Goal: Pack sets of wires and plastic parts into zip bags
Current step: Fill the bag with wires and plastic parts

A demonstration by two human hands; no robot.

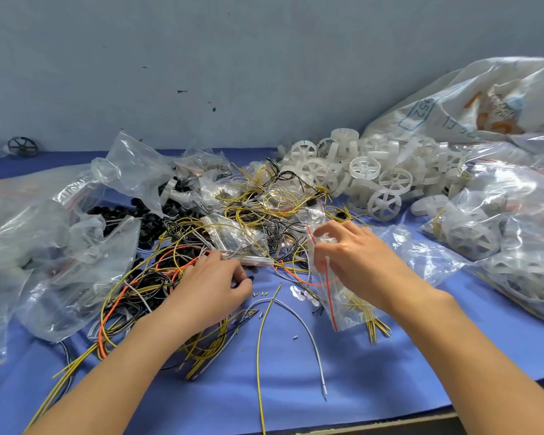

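Observation:
My right hand pinches a small clear zip bag with a red seal line; yellow wires lie inside it. My left hand rests on the blue table, fingers curled over a small dark part at the edge of a tangled pile of yellow, black and orange wires. A second small zip bag lies on the wires between the hands. White plastic wheels are heaped at the back right. Small black plastic parts lie behind the wire pile.
Large clear bags cover the left side, and filled bags stack on the right. A big white sack leans on the wall. A loose yellow wire and a grey wire lie on the blue table cover near its front edge.

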